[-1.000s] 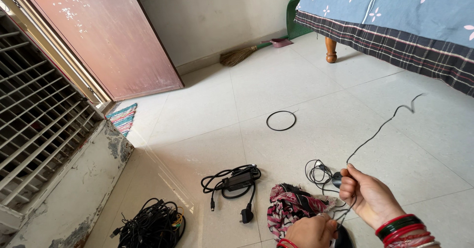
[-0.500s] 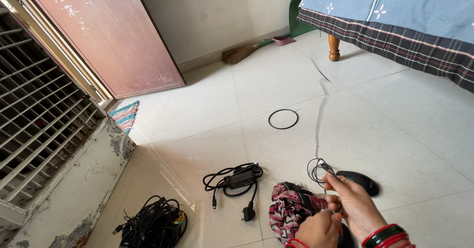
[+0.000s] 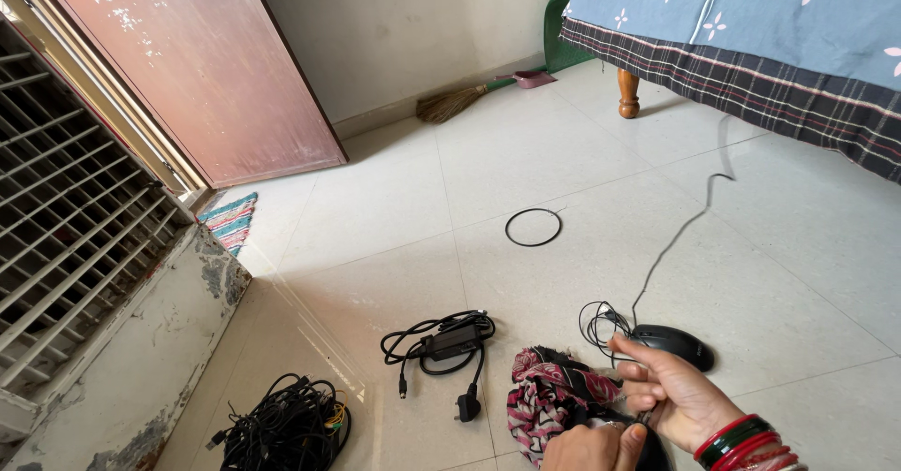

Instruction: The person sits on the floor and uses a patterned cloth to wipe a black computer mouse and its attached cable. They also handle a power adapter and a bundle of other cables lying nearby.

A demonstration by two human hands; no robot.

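ring [image 3: 533, 227] black, on floor | adapter [image 3: 450, 342] with cord | cable pile [image 3: 282, 429] | broom [image 3: 455, 103] by wall

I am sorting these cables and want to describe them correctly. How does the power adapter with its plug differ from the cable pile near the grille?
The power adapter is one dark brick with a loosely looped lead, its plug lying free on the tile. The cable pile is many cords in a dense heap, with some yellow showing. The adapter lies nearer the right hand; the pile lies farther off. Both are mostly black and rest on the floor.

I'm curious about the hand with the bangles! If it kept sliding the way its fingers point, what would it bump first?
Probably the patterned cloth. The right hand points left across the floor, fingers almost at the cloth's edge. Depth is hard to judge.
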